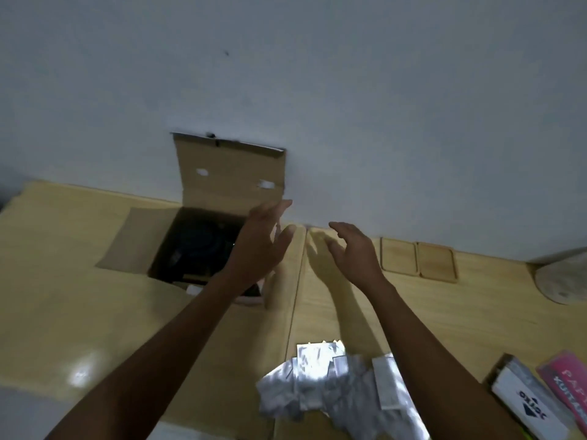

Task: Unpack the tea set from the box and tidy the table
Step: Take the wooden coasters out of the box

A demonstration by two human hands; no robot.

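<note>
Seen from the head camera, a pale yellow wooden table (pixel 79 281) runs along a plain grey-white wall (pixel 349 90). A seam in the tabletop runs from the wall toward the viewer, just right of centre. On the left half, against the wall, sits an open cardboard box (pixel 139 242); its back flap (pixel 228 179) stands upright against the wall, and a side flap lies folded out flat to the left. Dark contents (pixel 197 246) fill the inside of the box, too dim and blurred to tell apart. Right of the seam, near the wall, two small wooden trays (pixel 419 258) lie side by side, touching. At the far right edge a pale rounded object (pixel 562 281) is partly cut off. At the near edge lies a heap of crumpled silvery plastic wrapping (pixel 333 385), and beside it at the lower right a white packet with dark print (pixel 524 404) and a pink packet (pixel 568 385).

Both bare arms reach forward over the table. The left hand (pixel 257 246) hovers over the box's right side, palm facing right, fingers straight and spread, holding nothing. The right hand (pixel 352 249) hangs above the tabletop just right of the seam, palm down, fingers loosely extended, also holding nothing. The hands are near each other but apart.
</note>
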